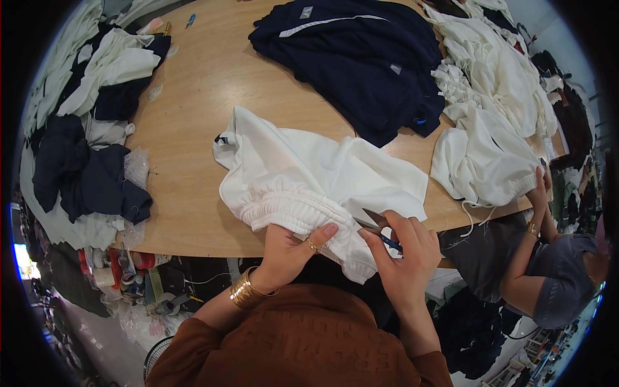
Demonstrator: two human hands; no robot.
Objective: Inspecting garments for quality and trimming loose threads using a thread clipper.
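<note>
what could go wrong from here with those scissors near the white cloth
The scissors in the right grip point at the white garment, so a slip might nick its fabric. The left grip holds the gathered waistband close by, so its thumb could get cut.

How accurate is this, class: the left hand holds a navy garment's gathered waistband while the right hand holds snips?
One error: the head view shows the garment is white, not navy. The left hand holds its gathered waistband, and the right hand holds snips.
</note>
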